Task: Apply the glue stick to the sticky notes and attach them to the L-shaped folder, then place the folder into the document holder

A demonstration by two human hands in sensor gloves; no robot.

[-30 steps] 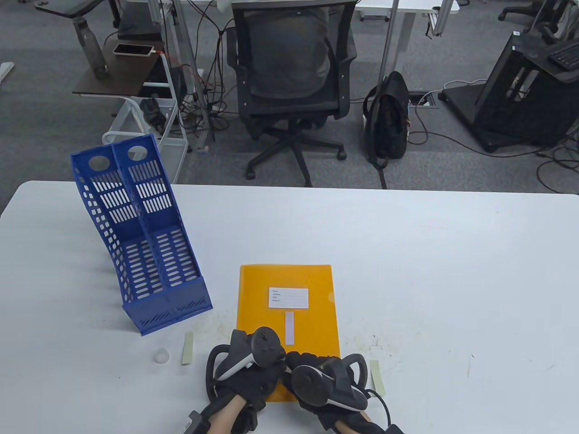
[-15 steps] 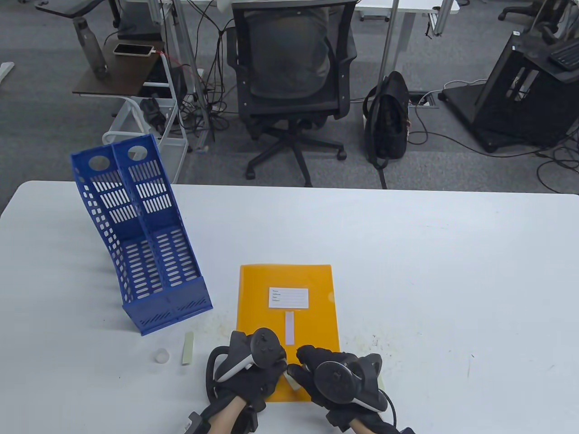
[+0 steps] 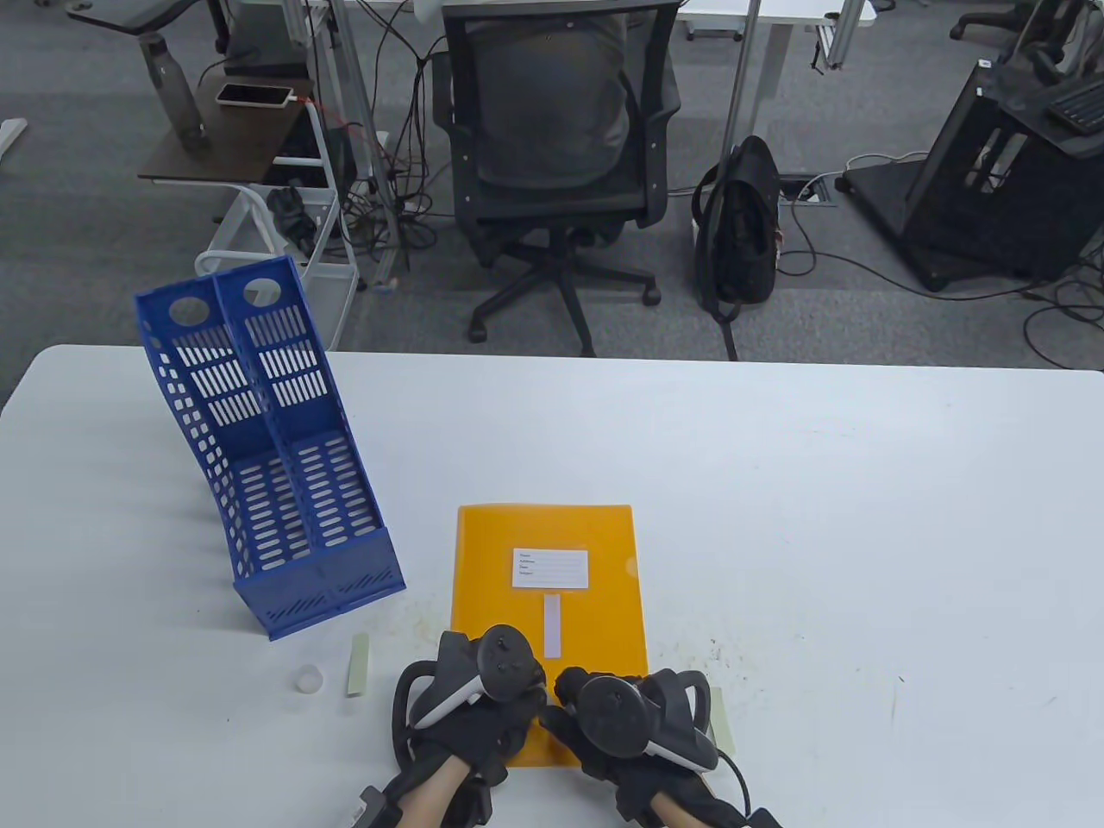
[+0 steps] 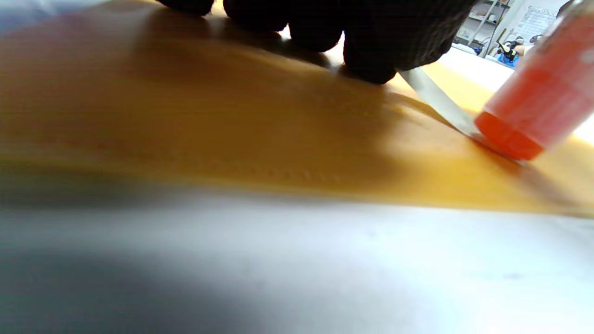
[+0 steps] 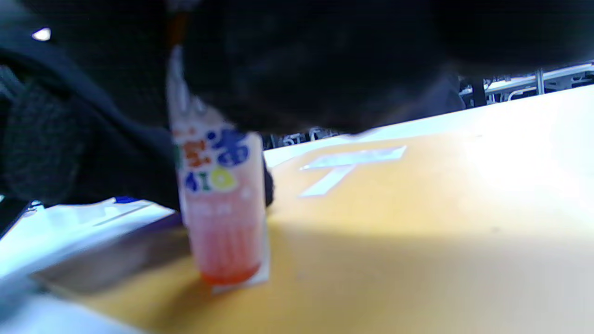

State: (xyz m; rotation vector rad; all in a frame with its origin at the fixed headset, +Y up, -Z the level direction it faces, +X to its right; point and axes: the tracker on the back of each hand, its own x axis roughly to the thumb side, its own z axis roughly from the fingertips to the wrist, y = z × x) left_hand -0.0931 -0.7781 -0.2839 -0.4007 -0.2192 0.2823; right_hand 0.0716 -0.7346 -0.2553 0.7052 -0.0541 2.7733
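Observation:
An orange L-shaped folder (image 3: 552, 526) lies flat near the table's front edge, with a white label (image 3: 550, 568) and a white strip (image 3: 553, 623) on it. My left hand (image 3: 479, 690) rests on the folder's lower left, its fingertips (image 4: 371, 51) pressing the end of a pale sticky note (image 4: 436, 99). My right hand (image 3: 608, 711) grips a red glue stick (image 5: 218, 218), whose tip stands on that note (image 5: 257, 278). In the left wrist view the glue stick (image 4: 533, 102) leans over the note's far end. The blue document holder (image 3: 276, 448) stands to the left.
A small clear cap (image 3: 309, 680) and a pale green note strip (image 3: 358, 664) lie left of my hands. Another green strip (image 3: 723, 723) lies right of the folder. An office chair (image 3: 552, 155) and a black bag (image 3: 737, 233) stand beyond the table's far edge.
My right hand slid to the right with the glue stick, then came back left toward my left hand. The left hand and the folder have stayed put.

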